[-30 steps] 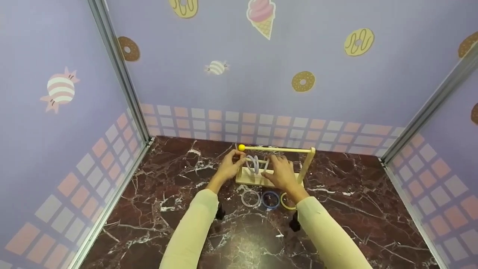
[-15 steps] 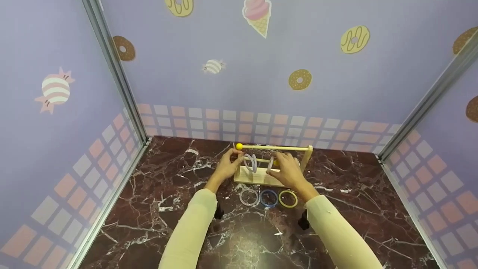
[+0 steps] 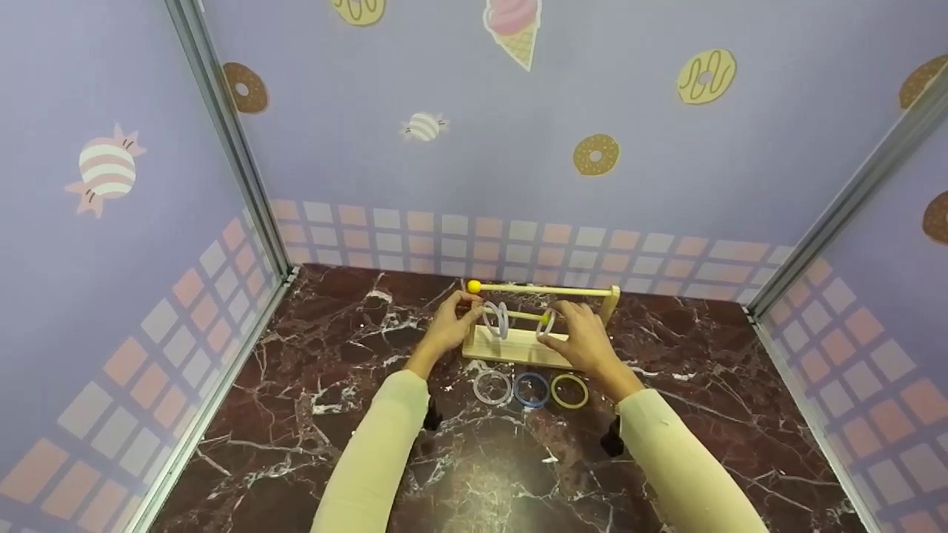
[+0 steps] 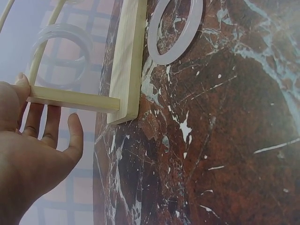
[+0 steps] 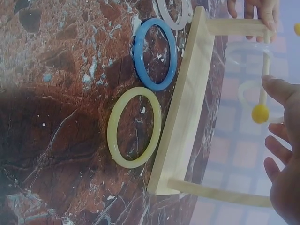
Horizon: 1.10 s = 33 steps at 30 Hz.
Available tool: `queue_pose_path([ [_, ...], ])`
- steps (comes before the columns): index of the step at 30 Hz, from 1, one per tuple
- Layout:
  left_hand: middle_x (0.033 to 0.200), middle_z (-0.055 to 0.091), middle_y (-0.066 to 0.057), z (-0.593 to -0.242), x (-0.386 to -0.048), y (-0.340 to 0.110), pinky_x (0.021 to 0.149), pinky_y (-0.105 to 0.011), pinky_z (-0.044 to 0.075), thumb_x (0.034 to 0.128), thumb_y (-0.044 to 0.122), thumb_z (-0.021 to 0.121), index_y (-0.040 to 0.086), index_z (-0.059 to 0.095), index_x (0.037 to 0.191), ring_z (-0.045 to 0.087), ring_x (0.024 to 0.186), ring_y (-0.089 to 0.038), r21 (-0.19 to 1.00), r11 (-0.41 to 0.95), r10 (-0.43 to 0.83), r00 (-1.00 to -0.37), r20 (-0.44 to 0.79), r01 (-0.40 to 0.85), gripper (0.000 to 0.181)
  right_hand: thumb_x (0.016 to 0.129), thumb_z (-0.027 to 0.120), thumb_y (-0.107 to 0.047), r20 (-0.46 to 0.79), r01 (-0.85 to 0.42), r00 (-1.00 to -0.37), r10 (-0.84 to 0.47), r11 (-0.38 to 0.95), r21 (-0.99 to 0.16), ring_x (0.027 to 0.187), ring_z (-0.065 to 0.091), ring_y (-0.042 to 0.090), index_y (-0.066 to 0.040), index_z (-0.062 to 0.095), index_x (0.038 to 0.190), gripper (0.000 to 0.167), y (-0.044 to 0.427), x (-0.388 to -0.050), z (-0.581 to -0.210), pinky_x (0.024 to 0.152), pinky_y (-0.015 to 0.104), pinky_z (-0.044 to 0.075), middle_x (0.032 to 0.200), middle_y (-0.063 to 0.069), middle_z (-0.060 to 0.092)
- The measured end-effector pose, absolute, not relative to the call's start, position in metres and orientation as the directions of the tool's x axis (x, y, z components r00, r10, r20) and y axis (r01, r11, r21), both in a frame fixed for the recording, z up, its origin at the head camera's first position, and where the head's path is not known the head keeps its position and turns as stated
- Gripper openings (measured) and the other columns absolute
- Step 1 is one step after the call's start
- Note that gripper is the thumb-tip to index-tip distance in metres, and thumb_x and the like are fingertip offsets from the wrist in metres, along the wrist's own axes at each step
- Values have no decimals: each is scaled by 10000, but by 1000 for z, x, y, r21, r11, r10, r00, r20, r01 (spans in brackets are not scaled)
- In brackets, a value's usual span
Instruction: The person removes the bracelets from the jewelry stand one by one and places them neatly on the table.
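Observation:
A pale wooden rack (image 3: 518,348) carries two horizontal rods. My left hand (image 3: 446,326) grips the top of its left upright (image 4: 70,97), fingers behind and thumb in front. Translucent whitish rings (image 3: 504,322) hang on the lower rod close to that hand. At the rod's other end, by its yellow ball (image 5: 260,113), my right hand (image 3: 589,340) pinches another whitish ring (image 3: 541,326) between thumb and fingers. This ring stands about level with the ball; whether it still encircles the rod I cannot tell. The right fingers partly hide it.
On the dark marble surface before the rack lie a whitish ring (image 4: 153,37), a blue ring (image 5: 139,54) and a yellow ring (image 5: 112,126), in a row. The upper rod, ending in a yellow ball (image 3: 475,286), runs above the hands. Patterned panels stand behind and at both sides.
My right hand has moved to the right along the lower rod, carrying the whitish ring toward the ball end. My left hand keeps its grip on the upright.

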<state>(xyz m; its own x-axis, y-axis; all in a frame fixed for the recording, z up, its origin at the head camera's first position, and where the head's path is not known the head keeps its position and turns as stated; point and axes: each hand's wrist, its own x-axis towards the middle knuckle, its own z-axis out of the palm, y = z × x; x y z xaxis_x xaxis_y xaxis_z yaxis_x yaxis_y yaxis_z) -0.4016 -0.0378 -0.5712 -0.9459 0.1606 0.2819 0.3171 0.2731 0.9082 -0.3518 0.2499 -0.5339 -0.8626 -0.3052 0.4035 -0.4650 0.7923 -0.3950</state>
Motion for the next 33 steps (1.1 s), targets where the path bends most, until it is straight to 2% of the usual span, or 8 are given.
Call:
queue_pose_path([
  [4,1190,711,-160,-572,-402,-38,1048,-445,487,1040,98,672,5,665,1209,648,1138,-301,902,285,162,-944,288,324,193,856,888,-341,405,-453,-868,-286,792,-410,1158,606,441,-1,638,1283,600,253,-351,-535,1032,587,454,1221,228,706],
  [12,1190,706,-160,-573,-402,-38,1021,-412,501,1046,95,664,6,665,1225,647,1133,-299,916,259,171,-948,267,305,200,838,897,-355,363,-402,-896,-254,811,-425,1117,616,403,-9,639,1229,583,261,-344,-538,961,562,499,1171,190,704],
  [20,1189,705,-169,-572,-403,-39,1016,-444,508,1039,97,676,5,666,1216,651,1128,-317,916,251,168,-946,278,314,200,829,901,-384,363,-402,-898,-250,802,-442,1075,617,371,-14,661,1181,564,271,-337,-541,948,557,505,1107,178,687],
  [26,1194,710,-160,-573,-404,-40,1003,-417,513,1038,101,681,14,668,1219,655,1115,-290,920,249,158,-950,270,303,201,818,914,-401,387,-433,-881,-272,793,-429,1045,627,352,-36,664,1157,558,273,-325,-549,927,564,517,1093,142,679],
  [33,1196,708,-159,-572,-404,-38,1000,-399,502,1038,100,680,8,665,1218,648,1110,-280,918,255,167,-949,268,304,202,812,933,-389,413,-474,-862,-295,757,-449,1058,646,378,-38,665,1149,555,269,-307,-562,930,568,530,1109,171,688],
])
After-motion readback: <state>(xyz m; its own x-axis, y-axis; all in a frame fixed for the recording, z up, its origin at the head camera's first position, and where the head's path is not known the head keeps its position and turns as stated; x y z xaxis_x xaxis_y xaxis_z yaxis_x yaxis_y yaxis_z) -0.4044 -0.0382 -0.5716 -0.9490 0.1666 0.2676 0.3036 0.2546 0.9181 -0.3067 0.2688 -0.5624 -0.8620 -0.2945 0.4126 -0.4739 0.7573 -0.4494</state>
